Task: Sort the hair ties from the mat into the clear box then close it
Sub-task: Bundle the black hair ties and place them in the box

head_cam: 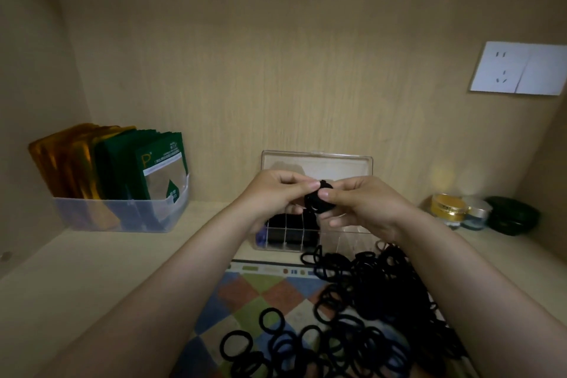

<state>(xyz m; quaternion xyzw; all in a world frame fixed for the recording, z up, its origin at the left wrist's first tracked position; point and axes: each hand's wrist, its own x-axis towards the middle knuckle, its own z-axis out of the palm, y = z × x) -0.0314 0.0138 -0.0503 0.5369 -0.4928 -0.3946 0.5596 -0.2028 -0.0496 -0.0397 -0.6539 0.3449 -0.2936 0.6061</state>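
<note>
A small bunch of black hair ties is pinched between both hands above the clear box. My left hand pinches it from the left and my right hand from the right. The box has a grid of compartments; its left compartments hold black ties, and its clear lid stands open against the back wall. A big heap of loose black hair ties lies on the checkered mat in front of the box.
A translucent bin of green and gold sachets stands at the back left. Small jars and a dark green case sit at the back right. A wall socket is on the wooden back wall.
</note>
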